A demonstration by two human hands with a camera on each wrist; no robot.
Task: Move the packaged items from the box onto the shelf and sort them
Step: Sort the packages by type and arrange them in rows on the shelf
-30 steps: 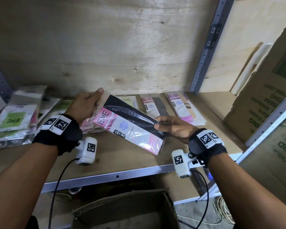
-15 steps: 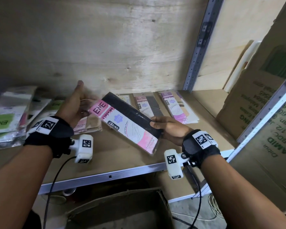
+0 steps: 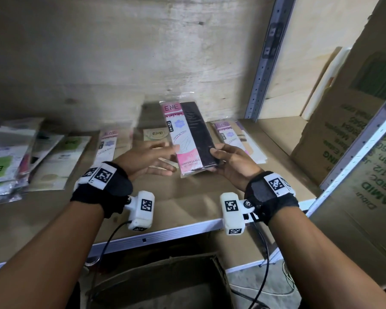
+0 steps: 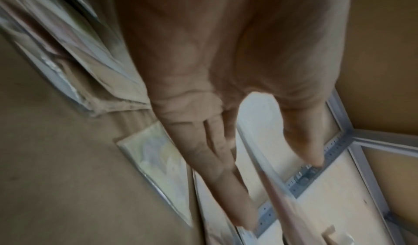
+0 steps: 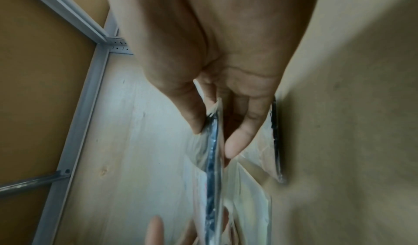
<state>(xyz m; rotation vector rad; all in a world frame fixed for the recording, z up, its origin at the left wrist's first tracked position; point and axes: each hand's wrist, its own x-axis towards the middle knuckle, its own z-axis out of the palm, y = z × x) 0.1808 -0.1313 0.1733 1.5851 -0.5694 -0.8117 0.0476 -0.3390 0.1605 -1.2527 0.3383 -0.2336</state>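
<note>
Pink-and-black packet [image 3: 191, 139] pinched by right hand [image 3: 231, 162]; left hand [image 3: 146, 162] open alongside.

Your left hand [image 3: 147, 162] smears with motion blur, so you cannot tell whether its fingertips touch the pink-and-black packet [image 3: 191, 139]. Your right hand [image 3: 230, 160] covers that packet's lower right corner. The small print on the packet is unreadable. The green-label stack [image 3: 7, 157] and the cardboard box [image 3: 165, 284] run off the frame's edges.
</note>
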